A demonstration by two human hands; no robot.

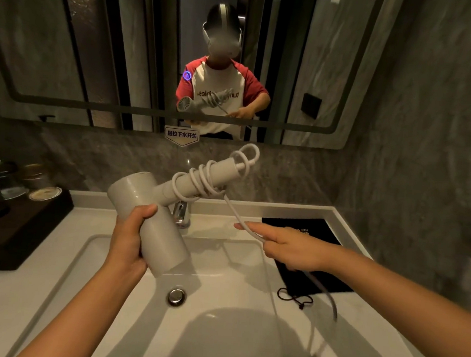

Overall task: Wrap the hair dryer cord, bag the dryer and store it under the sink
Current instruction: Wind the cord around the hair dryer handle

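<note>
A white hair dryer hovers over the sink, its barrel gripped by my left hand and its handle pointing up and away to the right. The white cord is coiled several times around the handle. From the coils the cord runs down to my right hand, which pinches it; the loose tail hangs blurred past my wrist toward the lower right. A black drawstring bag lies flat on the counter to the right of the basin, partly under my right hand.
The white sink with a chrome drain is below, and a chrome faucet stands behind the dryer. A dark tray with jars and cups sits at the left. The mirror fills the wall ahead.
</note>
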